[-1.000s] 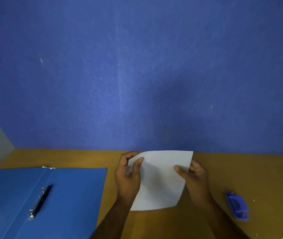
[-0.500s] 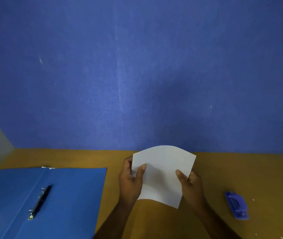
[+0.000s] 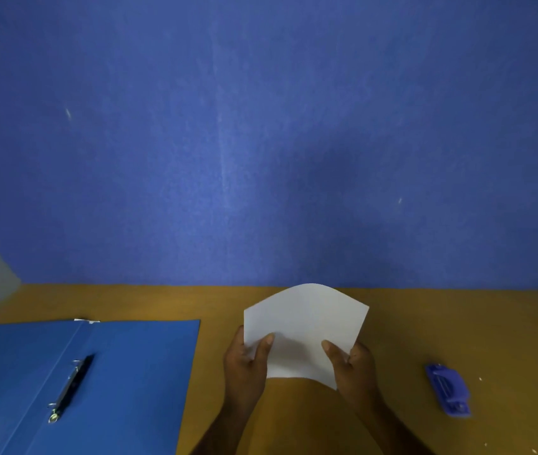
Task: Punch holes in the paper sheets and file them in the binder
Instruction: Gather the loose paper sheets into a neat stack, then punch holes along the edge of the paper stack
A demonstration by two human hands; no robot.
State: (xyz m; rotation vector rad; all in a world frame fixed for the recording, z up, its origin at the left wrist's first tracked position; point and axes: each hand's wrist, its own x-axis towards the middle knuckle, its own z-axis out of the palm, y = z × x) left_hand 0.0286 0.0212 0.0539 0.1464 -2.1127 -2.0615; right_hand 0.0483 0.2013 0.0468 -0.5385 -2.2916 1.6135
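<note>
Head view: the paper sheet (image 3: 305,326) is held up off the desk (image 3: 458,323), between the open binder (image 3: 123,372) on its left and the hole punch (image 3: 447,389) well to its right. The left hand (image 3: 244,362) pinches its lower left edge, thumb on the front, fingers curled behind; the right hand (image 3: 354,366) pinches the lower right edge the same way. The sheet's top edge bows in an arch, so it looks light, thin and floppy, easy to crease or slip. Holding it by two opposite edges, as here, should keep it taut enough to feed an edge squarely into the punch.
</note>
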